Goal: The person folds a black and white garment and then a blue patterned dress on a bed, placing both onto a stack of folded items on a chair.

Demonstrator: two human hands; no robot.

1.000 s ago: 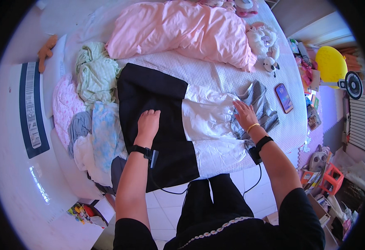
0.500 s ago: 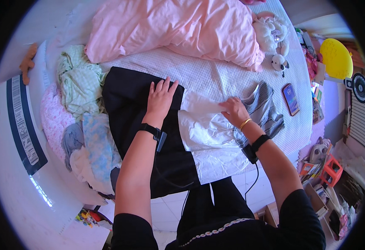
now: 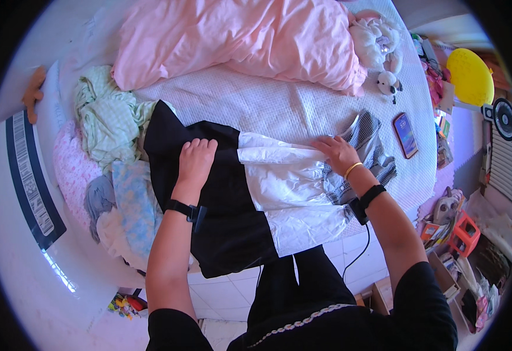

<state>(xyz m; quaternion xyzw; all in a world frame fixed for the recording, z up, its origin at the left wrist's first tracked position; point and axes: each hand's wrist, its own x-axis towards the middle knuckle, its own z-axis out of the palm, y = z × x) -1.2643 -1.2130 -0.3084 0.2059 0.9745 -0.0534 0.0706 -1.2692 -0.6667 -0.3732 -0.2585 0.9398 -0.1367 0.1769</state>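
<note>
A garment with a black part [image 3: 224, 193] and a crinkled white part [image 3: 282, 175] lies spread across the near side of the bed, its lower edge by my waist. My left hand [image 3: 196, 158] is closed on the black cloth near its far edge, with the fabric bunched and raised beside it. At the far edge of the white part, my right hand [image 3: 337, 153] pinches the white cloth, fingertips partly hidden. Under and beside my right hand lies a grey checked cloth [image 3: 373, 140].
Crumpled clothes lie left: a green checked one [image 3: 107, 114], a blue tie-dye one [image 3: 132, 190], a pink floral one [image 3: 74, 161]. Beyond are a pink quilt [image 3: 238, 44] and plush toys [image 3: 376, 38]. A phone [image 3: 406, 136] rests at right; cords hang from my wrist bands.
My left hand has gone from lying flat on the black cloth to gripping it, moving left and nearer. The garment's far edge has folded toward me. My right hand stays near the white edge.
</note>
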